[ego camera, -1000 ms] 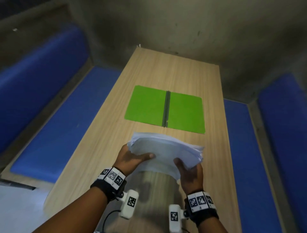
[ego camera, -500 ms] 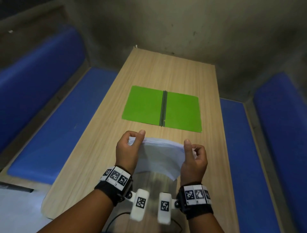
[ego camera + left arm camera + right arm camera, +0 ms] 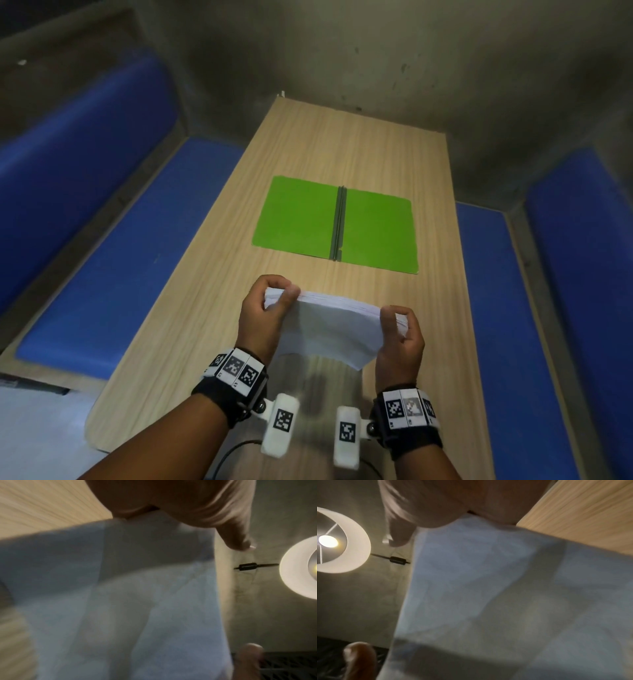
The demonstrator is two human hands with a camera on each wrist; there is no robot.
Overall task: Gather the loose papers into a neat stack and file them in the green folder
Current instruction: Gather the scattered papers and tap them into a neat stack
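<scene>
A stack of white papers (image 3: pixel 329 325) stands on edge on the wooden table (image 3: pixel 212 291), tilted toward me. My left hand (image 3: pixel 270 305) pinches its upper left corner and my right hand (image 3: pixel 399 325) grips its upper right corner. The green folder (image 3: pixel 298 216) lies open and flat beyond the stack, its dark spine (image 3: pixel 337 222) down the middle. Both wrist views are filled by the blurred white papers (image 3: pixel 120 601) (image 3: pixel 505 595), with the left hand (image 3: pixel 188 504) and right hand (image 3: pixel 445 503) at the top edge.
Blue padded benches (image 3: pixel 113 246) (image 3: pixel 493 308) run along both long sides of the table. A grey wall (image 3: pixel 376 51) closes the far end. A lit round lamp (image 3: pixel 342 543) hangs overhead in the wrist views.
The papers went from lying loosely fanned in both hands to standing upright on edge. Both hands shifted from under the stack to its top corners, and the sheets look more even.
</scene>
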